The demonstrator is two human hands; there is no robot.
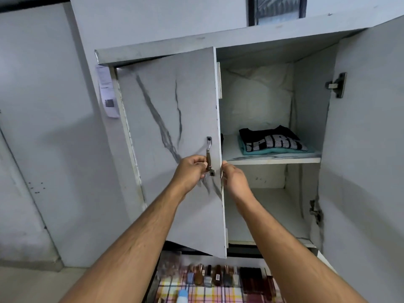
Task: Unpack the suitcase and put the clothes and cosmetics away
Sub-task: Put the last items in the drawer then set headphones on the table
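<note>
Worn on the head, looking forward and slightly down from close range, straight at a cabinet point(240, 42) whose left door point(172, 127) fills the middle of the wide-angle view. Near enough that both forearms stretch up from the bottom edge to the left hand point(190, 170) and right hand point(235, 180) at the door's edge, with bottles point(209, 275) at the bottom edge. Single view only, none shared; straight lines bowed toward the borders.
</note>
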